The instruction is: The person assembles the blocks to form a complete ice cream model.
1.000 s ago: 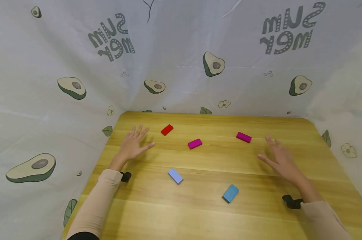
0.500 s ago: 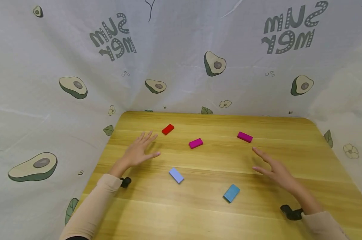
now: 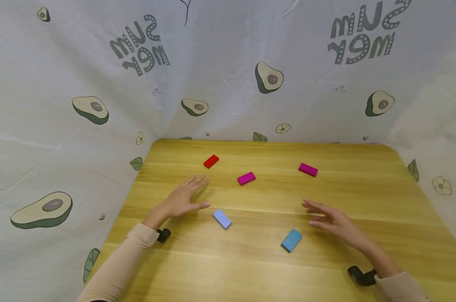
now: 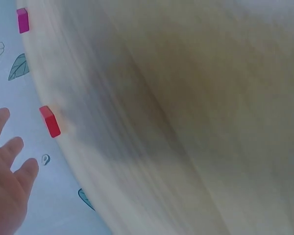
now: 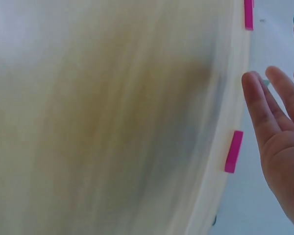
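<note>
While red, magenta and blue oblong blocks (image 3: 211, 161) lie apart on the wooden table (image 3: 246, 270), your empty hands (image 3: 179, 200) (image 3: 335, 224) hover; all handling seems left.

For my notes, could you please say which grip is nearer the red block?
Left: the left grip is just short of the red block; the right grip is far rightward.

On a table (image 3: 250, 268), three rear blocks (image 3: 246, 179) beyond two front blocks (image 3: 291, 240) between left hand (image 3: 181, 200) and right hand (image 3: 336, 223).
</note>
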A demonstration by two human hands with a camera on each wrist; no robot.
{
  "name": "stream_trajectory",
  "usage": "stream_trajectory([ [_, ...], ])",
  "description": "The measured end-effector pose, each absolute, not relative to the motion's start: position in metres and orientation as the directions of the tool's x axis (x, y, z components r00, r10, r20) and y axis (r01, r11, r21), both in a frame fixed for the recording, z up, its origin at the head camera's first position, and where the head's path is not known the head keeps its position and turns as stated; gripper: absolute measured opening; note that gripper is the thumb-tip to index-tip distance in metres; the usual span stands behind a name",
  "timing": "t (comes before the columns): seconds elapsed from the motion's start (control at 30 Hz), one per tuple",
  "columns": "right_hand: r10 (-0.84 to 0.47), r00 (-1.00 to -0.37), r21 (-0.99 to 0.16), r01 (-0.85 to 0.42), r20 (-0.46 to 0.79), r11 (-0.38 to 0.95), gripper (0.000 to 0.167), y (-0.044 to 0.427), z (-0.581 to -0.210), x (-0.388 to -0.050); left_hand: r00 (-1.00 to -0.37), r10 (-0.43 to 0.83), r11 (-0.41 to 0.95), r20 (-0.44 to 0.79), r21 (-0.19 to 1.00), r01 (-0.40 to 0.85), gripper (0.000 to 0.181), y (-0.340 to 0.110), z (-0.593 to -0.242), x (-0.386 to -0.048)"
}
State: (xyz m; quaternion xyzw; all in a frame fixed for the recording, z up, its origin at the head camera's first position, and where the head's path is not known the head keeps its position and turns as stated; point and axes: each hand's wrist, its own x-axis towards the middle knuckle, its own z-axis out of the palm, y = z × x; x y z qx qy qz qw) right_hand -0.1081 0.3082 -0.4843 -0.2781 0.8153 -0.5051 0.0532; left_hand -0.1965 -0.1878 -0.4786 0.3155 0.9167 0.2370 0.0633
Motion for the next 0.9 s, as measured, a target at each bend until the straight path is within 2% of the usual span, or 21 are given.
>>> stream_trajectory([
  [0.43,-0.586,-0.796,-0.916,-0.335,0.151,0.219,0.047,0.296,-0.490,-0.106,-0.708,0.705,0.564,-0.048,0.642,0.519,0.080,-0.180,-0.489,-0.191],
  [0.6,-0.631,-0.766,-0.940,-0.296,0.128,0.168,0.047,0.295,-0.493,-0.106,-0.685,0.724,0.509,-0.079,0.732,0.453,0.076,-0.178,-0.492,-0.189],
  [0.9,-0.703,-0.703,-0.966,-0.242,0.108,0.094,0.051,0.294,-0.501,-0.108,-0.632,0.767,0.392,-0.105,0.857,0.334,0.059,-0.173,-0.497,-0.185],
])
